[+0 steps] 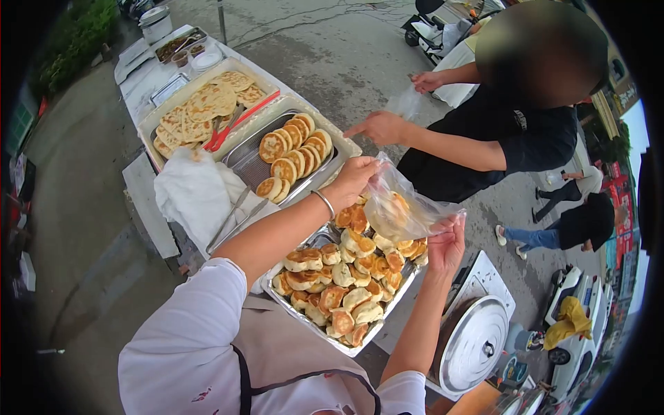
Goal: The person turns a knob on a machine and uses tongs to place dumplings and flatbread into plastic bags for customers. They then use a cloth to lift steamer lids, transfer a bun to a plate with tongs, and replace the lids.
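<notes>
A clear plastic bag (408, 211) with browned buns inside is stretched between my two hands. My left hand (354, 181), with a bangle at the wrist, pinches the bag's upper left edge. At the bag's other end, my right hand (448, 242) grips it with closed fingers. Directly below the bag lies a metal tray of pan-fried buns (339, 277), piled up with golden-brown sides. Beyond my left wrist, round flat cakes (297, 155) stand in rows on a perforated metal tray (247, 160).
Flatbreads (207, 104) and red-handled tongs (225, 131) lie in a farther tray. A white cloth (194, 187) sits left of my arm. Across the stall, a person in black (449, 145) points toward the trays, holding a plastic bag (404, 102). A large metal lid (472, 344) is at right.
</notes>
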{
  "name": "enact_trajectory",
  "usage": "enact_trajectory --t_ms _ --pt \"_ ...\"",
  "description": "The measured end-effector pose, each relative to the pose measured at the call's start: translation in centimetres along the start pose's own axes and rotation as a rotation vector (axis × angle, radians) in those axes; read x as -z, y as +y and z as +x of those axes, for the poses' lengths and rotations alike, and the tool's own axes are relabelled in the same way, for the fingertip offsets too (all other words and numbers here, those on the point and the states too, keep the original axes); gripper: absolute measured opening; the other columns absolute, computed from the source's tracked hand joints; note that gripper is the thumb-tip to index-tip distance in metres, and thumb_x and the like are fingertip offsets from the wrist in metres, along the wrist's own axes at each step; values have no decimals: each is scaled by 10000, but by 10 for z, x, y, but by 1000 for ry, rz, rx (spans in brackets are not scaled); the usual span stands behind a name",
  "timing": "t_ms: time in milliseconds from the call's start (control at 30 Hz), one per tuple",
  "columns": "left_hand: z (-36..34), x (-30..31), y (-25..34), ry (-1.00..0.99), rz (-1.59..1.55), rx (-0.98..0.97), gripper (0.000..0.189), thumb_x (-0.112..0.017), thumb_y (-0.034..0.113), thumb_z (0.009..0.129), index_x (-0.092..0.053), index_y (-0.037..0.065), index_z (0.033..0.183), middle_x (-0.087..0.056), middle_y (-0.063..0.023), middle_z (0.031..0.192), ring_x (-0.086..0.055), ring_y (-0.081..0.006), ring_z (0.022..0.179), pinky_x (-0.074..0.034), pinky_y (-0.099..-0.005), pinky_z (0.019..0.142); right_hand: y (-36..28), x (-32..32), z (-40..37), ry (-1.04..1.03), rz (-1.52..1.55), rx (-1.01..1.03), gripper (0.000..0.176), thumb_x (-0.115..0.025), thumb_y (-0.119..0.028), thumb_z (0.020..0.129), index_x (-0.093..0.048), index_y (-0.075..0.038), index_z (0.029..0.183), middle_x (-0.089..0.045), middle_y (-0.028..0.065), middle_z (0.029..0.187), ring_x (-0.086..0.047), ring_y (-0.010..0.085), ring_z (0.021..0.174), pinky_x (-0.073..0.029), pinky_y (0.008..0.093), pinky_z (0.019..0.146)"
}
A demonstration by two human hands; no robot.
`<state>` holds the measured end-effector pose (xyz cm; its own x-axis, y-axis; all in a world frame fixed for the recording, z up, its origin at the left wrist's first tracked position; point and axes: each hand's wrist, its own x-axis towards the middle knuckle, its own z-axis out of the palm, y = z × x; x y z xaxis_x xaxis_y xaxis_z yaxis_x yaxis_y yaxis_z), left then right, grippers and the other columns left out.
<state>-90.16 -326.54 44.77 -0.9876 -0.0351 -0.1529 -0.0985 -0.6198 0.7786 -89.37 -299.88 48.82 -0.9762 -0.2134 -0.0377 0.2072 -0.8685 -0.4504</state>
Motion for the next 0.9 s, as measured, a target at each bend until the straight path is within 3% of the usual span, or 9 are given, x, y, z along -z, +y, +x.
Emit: enact_trajectory --t_ms 33,200,267,400,467,567,700,800,900 --pt "-5 12 4 8 41 23 262 -484 221 1023 -647 41 1124 -537 29 761 -511 -66 663 -496 -254 646 3 -9 -2 -33 -9 -26 179 -563 25 888 -554 -91 1025 -580 30 925 -554 140 819 -490 301 735" --pt "-51 68 53 207 164 -14 184 -475 192 1006 -613 74 1035 -543 4 819 -545 -105 730 -542 -329 720 37 -33 -6 -163 -5 -198 267 -561 62 849 -530 -88 1068 -572 19 948 -551 142 840 -478 286 765" --pt "-66 99 72 254 122 17 177 -471 194 1000 -595 68 1011 -555 -9 861 -567 -126 769 -552 -343 749 61 -47 -1 -186 40 -290 230 -565 62 823 -515 -89 989 -563 13 908 -538 143 820 -475 297 770" --pt "-94 140 126 413 343 -20 206 -463 214 990 -588 50 976 -604 -45 940 -609 -154 846 -560 -346 694 121 -48 20 -241 37 -425 174 -565 44 847 -531 -96 946 -566 14 886 -536 137 807 -473 307 784" --pt "-105 169 152 504 453 -77 226 -459 215 991 -593 34 989 -624 -55 958 -623 -176 839 -569 -369 715 164 -60 24 -269 -241 -347 116 -567 21 874 -562 -91 904 -639 44 904 -601 147 838 -485 339 830" --pt "-108 249 189 588 1097 -206 261 -454 218 1005 -601 4 1029 -646 -79 970 -646 -188 829 -577 -388 752 220 -88 17 -257 -314 -396 95 -570 3 897 -571 -92 903 -668 62 921 -641 161 894 -494 363 892" --pt "-134 299 209 638 205 -218 201 -489 176 987 -604 13 1009 -649 -104 929 -646 -184 782 -580 -386 780 284 -99 0 -279 -472 -455 79 -569 -12 918 -577 -91 915 -686 75 947 -668 193 917 -506 365 926" --pt "-140 383 186 552 -164 -115 193 -505 193 982 -589 31 1046 -625 -76 885 -615 -172 751 -567 -358 723 333 -81 -22 -212 -561 -512 80 -571 -10 916 -576 -89 924 -688 84 956 -670 198 920 -517 352 907" --pt "-154 448 164 497 -283 61 186 -501 185 982 -566 49 1090 -592 -47 857 -578 -168 734 -522 -327 639 369 -78 -46 -90 -560 -522 90 -566 -3 914 -571 -89 940 -688 89 962 -670 207 927 -523 352 899"
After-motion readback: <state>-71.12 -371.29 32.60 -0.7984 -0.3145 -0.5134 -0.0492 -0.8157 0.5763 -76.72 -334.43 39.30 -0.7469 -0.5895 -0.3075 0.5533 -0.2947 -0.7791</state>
